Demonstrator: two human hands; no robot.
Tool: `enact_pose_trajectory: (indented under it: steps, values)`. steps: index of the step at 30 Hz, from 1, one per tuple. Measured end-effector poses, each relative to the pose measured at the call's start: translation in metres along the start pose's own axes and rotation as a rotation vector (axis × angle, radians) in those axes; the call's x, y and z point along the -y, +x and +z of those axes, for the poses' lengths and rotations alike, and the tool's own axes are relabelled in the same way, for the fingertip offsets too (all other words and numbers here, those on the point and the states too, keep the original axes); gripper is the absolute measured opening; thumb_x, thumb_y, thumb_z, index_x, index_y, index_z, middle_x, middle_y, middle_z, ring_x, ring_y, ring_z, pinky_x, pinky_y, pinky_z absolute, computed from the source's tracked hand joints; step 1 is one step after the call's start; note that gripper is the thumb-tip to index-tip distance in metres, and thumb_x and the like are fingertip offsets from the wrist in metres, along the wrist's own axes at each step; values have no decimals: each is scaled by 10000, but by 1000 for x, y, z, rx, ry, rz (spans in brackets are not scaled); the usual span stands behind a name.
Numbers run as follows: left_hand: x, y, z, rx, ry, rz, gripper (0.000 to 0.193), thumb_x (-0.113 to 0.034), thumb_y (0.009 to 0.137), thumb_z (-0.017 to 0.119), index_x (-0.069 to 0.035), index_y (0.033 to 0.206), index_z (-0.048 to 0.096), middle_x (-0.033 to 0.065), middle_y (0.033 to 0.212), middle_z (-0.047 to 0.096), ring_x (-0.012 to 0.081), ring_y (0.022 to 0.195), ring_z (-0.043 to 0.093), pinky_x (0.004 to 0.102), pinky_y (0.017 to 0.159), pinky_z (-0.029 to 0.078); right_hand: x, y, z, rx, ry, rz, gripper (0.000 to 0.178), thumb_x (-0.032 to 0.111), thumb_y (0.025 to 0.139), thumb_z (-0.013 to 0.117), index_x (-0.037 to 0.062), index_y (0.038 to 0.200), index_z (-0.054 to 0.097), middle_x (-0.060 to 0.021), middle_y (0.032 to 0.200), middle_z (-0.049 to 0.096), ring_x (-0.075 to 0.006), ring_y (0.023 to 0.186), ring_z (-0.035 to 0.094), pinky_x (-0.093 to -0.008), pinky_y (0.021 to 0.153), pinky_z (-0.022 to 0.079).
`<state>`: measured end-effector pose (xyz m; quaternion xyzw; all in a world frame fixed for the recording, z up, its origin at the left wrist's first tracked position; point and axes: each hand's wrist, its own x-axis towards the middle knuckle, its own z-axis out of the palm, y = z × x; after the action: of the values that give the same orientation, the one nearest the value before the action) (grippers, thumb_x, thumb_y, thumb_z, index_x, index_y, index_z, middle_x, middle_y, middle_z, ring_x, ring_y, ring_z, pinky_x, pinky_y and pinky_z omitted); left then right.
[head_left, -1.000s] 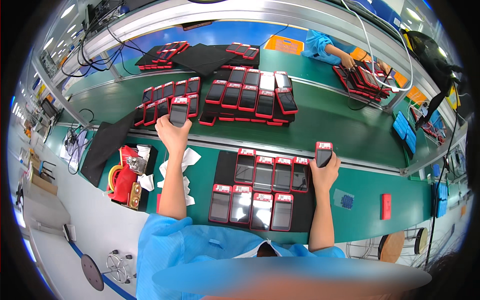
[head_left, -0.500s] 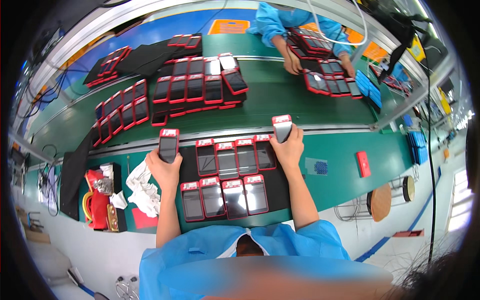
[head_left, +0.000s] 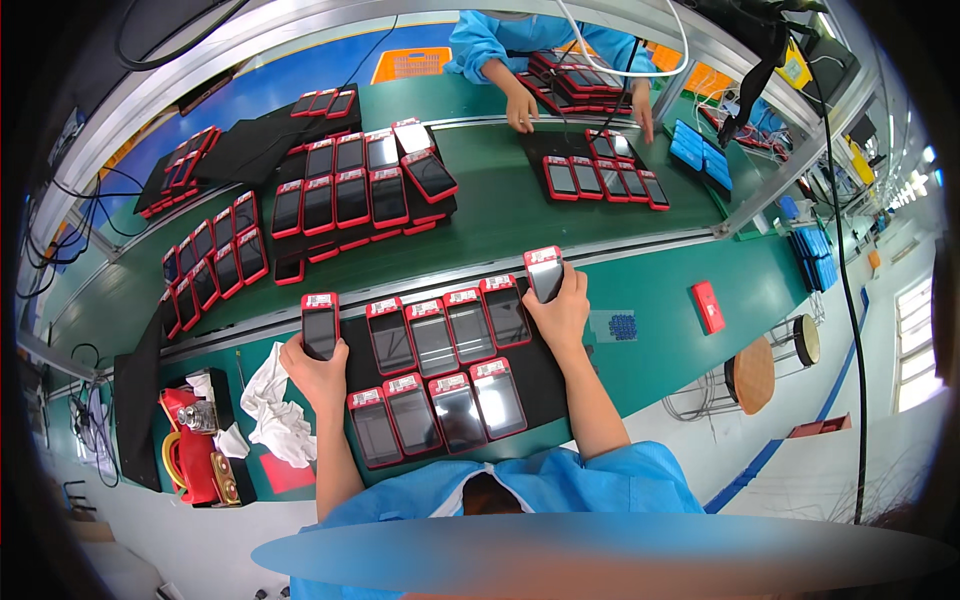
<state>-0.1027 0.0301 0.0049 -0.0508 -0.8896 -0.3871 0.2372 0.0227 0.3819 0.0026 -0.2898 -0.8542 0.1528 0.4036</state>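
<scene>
My left hand [head_left: 318, 372] is closed around a red-framed handheld device [head_left: 320, 330], dark screen up, left of the black mat [head_left: 545, 405]. A similar device [head_left: 543, 274] is gripped in my right hand [head_left: 562, 312], just past the mat's far right corner. Its screen looks pale with glare. Between my forearms, two rows of the same devices lie face up on the mat: a far row [head_left: 432, 338] and a near row [head_left: 414, 412]. White labels show along their top edges.
Across the metal rail, stacked devices [head_left: 351, 196] stand on black sheets. A co-worker's hand [head_left: 521, 108] is near another group [head_left: 613, 182]. At left are a white cloth [head_left: 277, 415] and a box [head_left: 243, 468] with red items. A red block [head_left: 708, 306] lies right.
The whole view has shifted and turned slightly. Both my hands keep hold of their devices. The co-worker's hands have drawn back from the devices across the rail, which now lie flatter in rows.
</scene>
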Motion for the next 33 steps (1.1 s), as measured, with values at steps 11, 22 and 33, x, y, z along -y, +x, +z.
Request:
enact_pose_trajectory:
  steps: [11, 22, 33]
  values:
    - [0, -2, 0, 21, -20, -28, 558, -156, 674, 824, 65, 1109, 553, 192, 1075, 543, 371, 1062, 509, 463, 938, 423, -2, -3, 0, 105, 56, 91, 772, 280, 670, 813, -32, 1298, 492, -204, 1173, 543, -407, 934, 643, -477, 776, 552]
    - [-4, -3, 1, 27, -25, -19, 556, -153, 681, 825, 67, 1112, 551, 193, 1082, 548, 372, 1071, 506, 461, 939, 426, -6, -2, 1, 73, 4, 30, 735, 266, 673, 803, -45, 1270, 507, -202, 1131, 548, -405, 846, 655, -471, 690, 567]
    - [1, -4, 4, 72, -15, -7, 564, -157, 679, 818, 75, 1118, 551, 203, 1084, 557, 375, 1070, 509, 459, 938, 427, -7, -4, 3, 116, -8, 32, 727, 267, 675, 804, -31, 1265, 500, -203, 1126, 541, -402, 849, 652, -477, 698, 561]
